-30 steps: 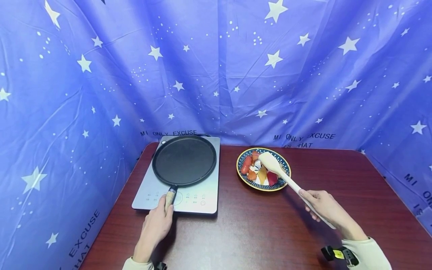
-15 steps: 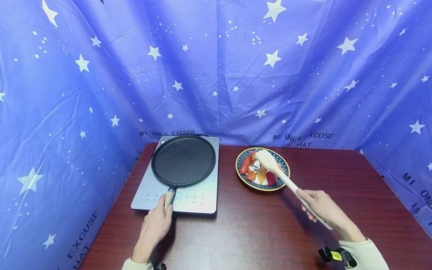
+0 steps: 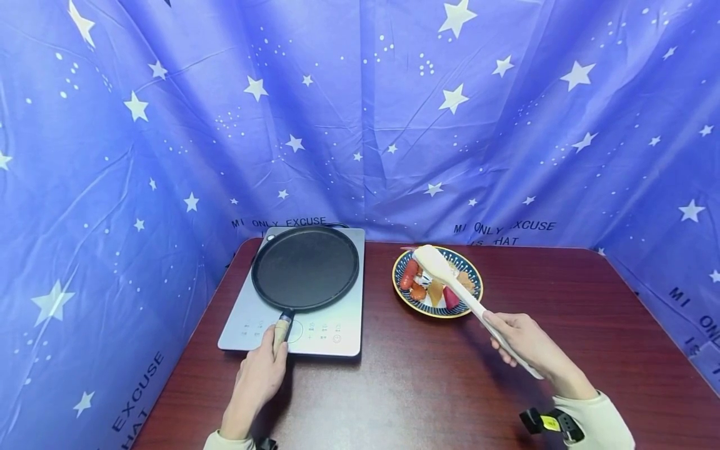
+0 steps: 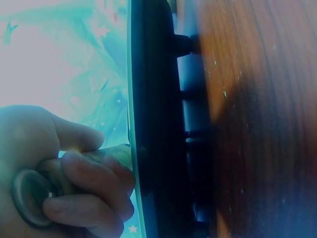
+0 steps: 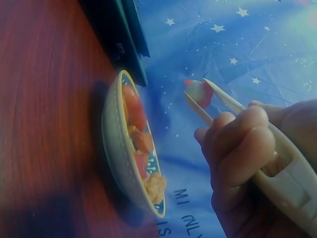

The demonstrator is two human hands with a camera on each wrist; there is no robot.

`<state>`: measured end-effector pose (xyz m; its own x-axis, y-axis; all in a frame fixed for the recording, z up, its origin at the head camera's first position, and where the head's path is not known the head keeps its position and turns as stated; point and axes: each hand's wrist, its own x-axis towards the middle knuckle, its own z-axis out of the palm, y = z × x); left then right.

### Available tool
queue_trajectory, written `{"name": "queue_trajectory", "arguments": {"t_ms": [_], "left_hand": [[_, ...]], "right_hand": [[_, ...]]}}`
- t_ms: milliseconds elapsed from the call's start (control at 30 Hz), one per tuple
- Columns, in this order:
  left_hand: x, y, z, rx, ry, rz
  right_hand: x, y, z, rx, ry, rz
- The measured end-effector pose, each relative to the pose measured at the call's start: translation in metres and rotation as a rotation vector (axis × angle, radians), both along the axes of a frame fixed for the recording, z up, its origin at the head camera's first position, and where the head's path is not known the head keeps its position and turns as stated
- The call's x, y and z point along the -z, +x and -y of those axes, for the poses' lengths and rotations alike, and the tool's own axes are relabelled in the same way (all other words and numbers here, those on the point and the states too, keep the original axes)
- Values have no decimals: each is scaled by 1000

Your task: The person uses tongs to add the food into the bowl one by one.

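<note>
A pan (image 3: 306,267) sits on a cooker (image 3: 343,312) by the tabletop's (image 3: 394,394) far left corner, its handle (image 3: 282,327) wrapped in the left hand's (image 3: 259,375) fingers. The right hand (image 3: 530,345) clamps tongs (image 3: 469,301); beyond its fingertips, they pinch a red-and-white food piece (image 5: 199,94), higher than the plate (image 3: 435,313) near the far edge.

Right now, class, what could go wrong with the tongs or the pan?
The food piece might slip, since the tongs pinch it only at their tips. The left hand grips the pan handle, so a careless tug could shift the pan on the cooktop.
</note>
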<state>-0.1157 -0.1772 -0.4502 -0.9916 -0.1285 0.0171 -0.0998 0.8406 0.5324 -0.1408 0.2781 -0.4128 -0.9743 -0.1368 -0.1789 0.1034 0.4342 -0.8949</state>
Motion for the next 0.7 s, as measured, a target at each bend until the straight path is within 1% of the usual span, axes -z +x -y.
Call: {"name": "queue_trajectory", "arguments": {"t_ms": [200, 433, 700], "left_hand": [[0, 0, 0, 6, -3, -7], [0, 1, 0, 2, 4, 3], [-1, 0, 0, 1, 8, 0]], "right_hand": [[-4, -1, 9, -19, -20, -7], [-9, -6, 24, -55, -61, -2], [-11, -10, 44, -104, -71, -13]]}}
